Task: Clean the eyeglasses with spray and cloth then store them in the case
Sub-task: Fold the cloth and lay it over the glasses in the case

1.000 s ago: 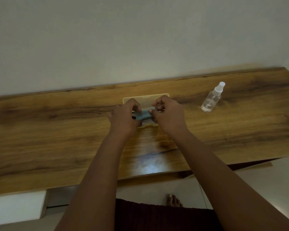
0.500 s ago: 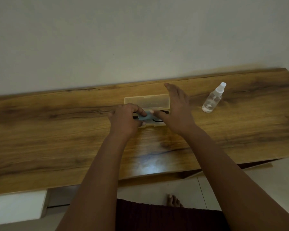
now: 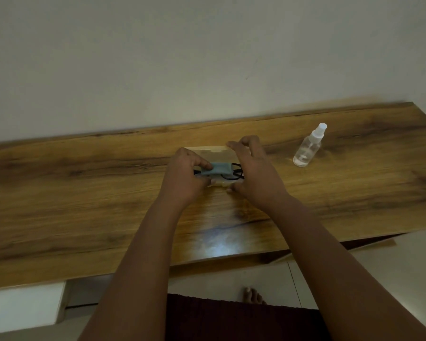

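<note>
A pale translucent glasses case lies open in the middle of the wooden table. Inside it rest black-framed eyeglasses with a folded light-blue cloth on top. My left hand presses its fingers on the left end of the cloth and case. My right hand hovers over the case's right side, fingertips on the raised lid's far edge, thumb at the case's near edge. Both hands hide part of the case and glasses.
A small clear spray bottle with a white nozzle stands upright to the right of the case. A plain wall runs behind the table. Below the table's near edge are a white surface, tiled floor and a bare foot.
My right hand let go of the cloth and glasses, reached past the case, then curled its fingers onto the lid's far edge. The cloth and glasses now lie in the case.
</note>
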